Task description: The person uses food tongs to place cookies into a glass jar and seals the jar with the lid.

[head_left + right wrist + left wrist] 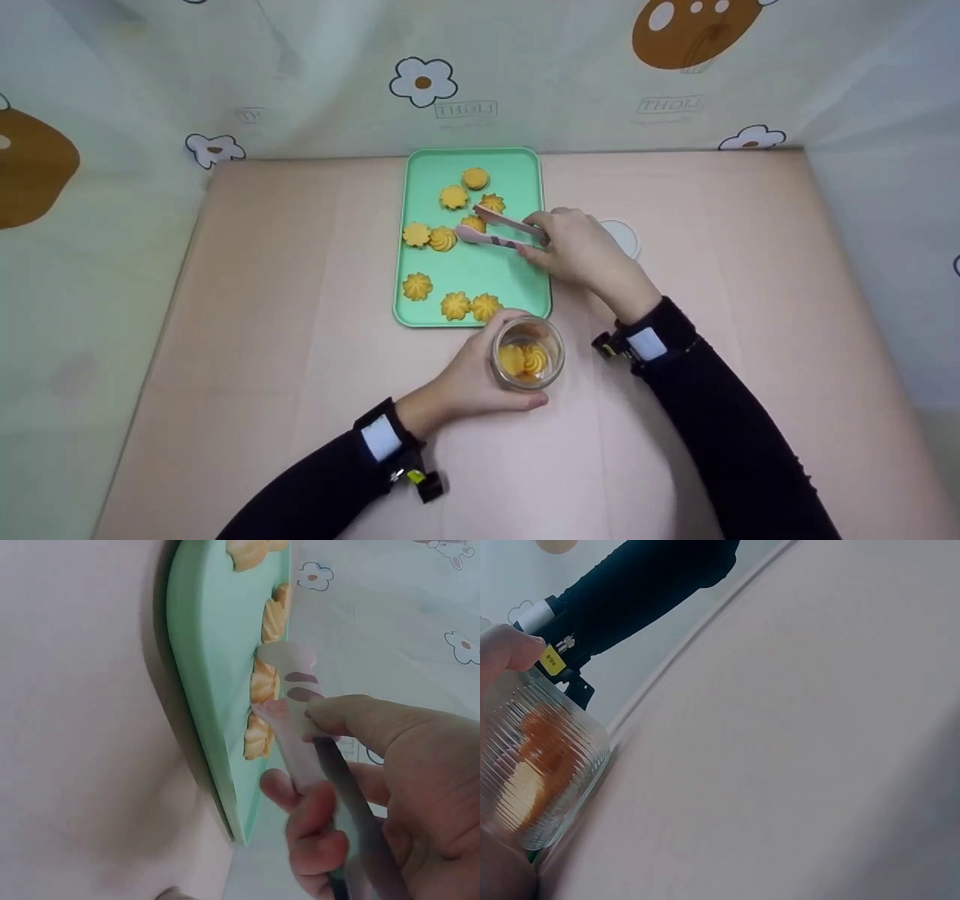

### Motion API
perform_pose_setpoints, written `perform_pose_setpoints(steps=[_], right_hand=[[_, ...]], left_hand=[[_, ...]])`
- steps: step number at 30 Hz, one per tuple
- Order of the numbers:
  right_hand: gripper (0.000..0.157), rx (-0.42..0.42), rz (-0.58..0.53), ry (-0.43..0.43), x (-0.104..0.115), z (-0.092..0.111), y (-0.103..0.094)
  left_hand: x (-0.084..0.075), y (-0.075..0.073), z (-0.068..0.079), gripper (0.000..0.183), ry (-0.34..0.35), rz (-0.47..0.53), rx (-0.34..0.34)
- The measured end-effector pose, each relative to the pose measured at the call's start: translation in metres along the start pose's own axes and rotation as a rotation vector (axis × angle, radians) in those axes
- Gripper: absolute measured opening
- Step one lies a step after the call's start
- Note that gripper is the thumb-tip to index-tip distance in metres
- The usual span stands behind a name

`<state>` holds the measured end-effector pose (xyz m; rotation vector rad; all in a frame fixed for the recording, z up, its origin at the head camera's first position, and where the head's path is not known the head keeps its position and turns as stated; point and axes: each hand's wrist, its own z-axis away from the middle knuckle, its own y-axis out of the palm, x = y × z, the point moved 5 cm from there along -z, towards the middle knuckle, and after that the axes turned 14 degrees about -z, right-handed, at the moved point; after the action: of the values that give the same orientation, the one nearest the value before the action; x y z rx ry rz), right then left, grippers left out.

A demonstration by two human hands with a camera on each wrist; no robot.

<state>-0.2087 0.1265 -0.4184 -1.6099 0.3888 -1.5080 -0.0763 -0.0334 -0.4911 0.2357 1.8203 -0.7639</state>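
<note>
My left hand [474, 375] grips a ribbed glass jar [585, 736] in front of the tray, its mouth facing up in the head view. Inside lie a few yellow cookies [534, 360]. My right hand [581, 247] holds pink tongs [504, 241], thumb on one arm and fingers on the other. The spread tong tips reach over the green tray [506, 277], one on either side of a cookie [472, 223] partly hidden by them. Another cookie [492, 202] sits just beyond the upper tip. In the right wrist view the tips overlap a row of cookies [264, 682].
More flower-shaped cookies [418, 286] are scattered over the tray, two at its front edge near the jar. A round white lid [624, 237] lies right of the tray, partly behind my right hand. A patterned curtain [330, 82] stands behind the pink-covered table [255, 300].
</note>
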Motion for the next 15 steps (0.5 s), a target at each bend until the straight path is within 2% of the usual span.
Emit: perform_pose_setpoints(steps=[7,15], right_hand=[[0.040,-0.044,0.038,-0.022,0.002,0.009,-0.005],[0.035,-0.067,0.048,-0.021,-0.006,0.025,-0.015]], left_hand=[[0.000,0.000,0.000,0.092,-0.024,0.013,-0.002],[0.000,0.001,0.000,0.091,-0.027,0.027,-0.005]])
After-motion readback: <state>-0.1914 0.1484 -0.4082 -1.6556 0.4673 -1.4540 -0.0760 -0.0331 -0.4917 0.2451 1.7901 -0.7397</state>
